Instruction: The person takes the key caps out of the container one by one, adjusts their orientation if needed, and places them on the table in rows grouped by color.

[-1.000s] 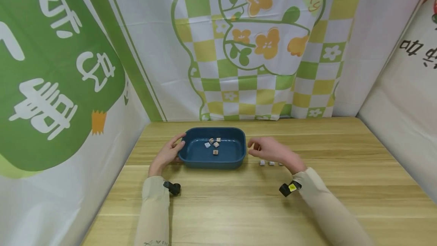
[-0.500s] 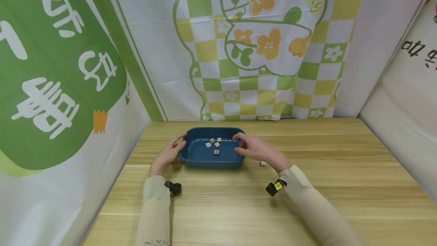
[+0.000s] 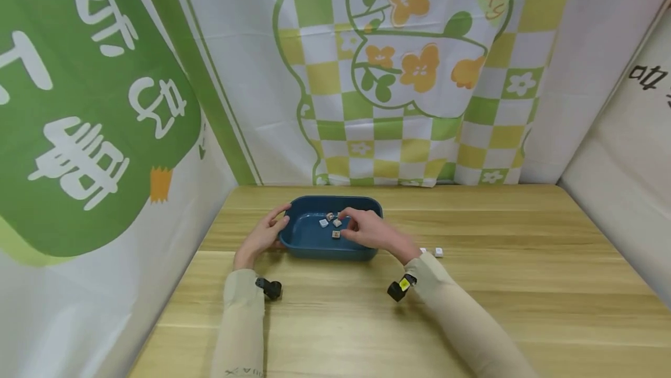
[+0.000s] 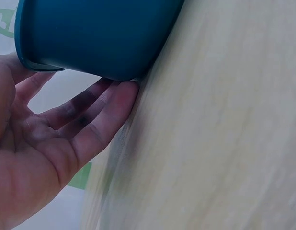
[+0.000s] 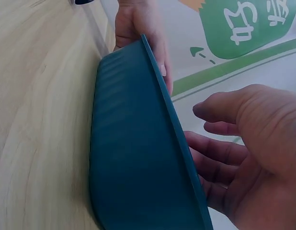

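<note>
A dark blue rectangular dish (image 3: pixel 330 254) stands on the wooden table, holding several small cube-like pieces (image 3: pixel 336 234), white and beige, too small to tell their kind. My left hand (image 3: pixel 260 238) grips the dish's left end. In the left wrist view, its fingers (image 4: pixel 112 112) lie against the outer wall and touch near the base. Over the dish's right half reaches my right hand (image 3: pixel 371 230), fingers bent and thumb apart from them. In the right wrist view, that hand's fingers (image 5: pixel 220 153) pass behind the rim, and no piece shows between thumb and fingertips.
Small white pieces (image 3: pixel 438 252) lie on the table (image 3: pixel 335 320) right of the dish, partly hidden by my right sleeve (image 3: pixel 456 308). Behind the table hangs a patterned cloth (image 3: pixel 398 127); another cloth (image 3: pixel 89 133) hangs at the left.
My right hand has moved left, from beside the dish, across its right rim to above the pieces inside. The left hand has kept its hold on the dish.
</note>
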`<state>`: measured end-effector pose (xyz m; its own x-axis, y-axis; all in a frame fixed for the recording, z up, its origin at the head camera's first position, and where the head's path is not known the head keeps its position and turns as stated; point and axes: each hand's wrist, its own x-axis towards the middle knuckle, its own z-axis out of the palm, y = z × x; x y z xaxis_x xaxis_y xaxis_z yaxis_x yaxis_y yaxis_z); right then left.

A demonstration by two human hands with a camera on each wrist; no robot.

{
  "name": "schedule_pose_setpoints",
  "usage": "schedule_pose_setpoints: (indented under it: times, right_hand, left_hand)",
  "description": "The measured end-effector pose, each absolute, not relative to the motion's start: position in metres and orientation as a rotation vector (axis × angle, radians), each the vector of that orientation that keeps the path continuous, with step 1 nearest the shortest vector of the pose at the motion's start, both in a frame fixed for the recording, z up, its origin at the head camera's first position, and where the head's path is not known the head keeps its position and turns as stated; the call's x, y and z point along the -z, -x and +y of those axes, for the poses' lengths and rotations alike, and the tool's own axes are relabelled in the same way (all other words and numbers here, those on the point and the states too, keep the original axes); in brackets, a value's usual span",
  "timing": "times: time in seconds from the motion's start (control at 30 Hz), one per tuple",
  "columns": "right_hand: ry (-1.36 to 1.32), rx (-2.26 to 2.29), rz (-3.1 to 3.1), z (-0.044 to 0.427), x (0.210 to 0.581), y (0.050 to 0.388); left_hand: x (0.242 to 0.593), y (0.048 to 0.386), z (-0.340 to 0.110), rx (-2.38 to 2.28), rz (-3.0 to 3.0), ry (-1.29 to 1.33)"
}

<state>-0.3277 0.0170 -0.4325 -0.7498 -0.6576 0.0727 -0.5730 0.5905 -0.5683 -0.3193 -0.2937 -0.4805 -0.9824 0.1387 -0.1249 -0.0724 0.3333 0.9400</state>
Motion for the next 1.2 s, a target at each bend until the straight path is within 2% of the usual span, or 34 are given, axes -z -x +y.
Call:
schedule_pose_setpoints:
  times: [0.77, 1.2]
  right_hand:
    - [0.888, 1.023, 2.601, -0.030, 0.461, 0.349]
    - [0.864, 0.918, 2.675, -0.044, 0.464, 0.364]
  left_hand:
    - [0.481, 0.317, -0.292, -1.728, 2.388, -0.045]
    - [0.481, 0.321, -0.292, -1.726, 2.410, -0.049]
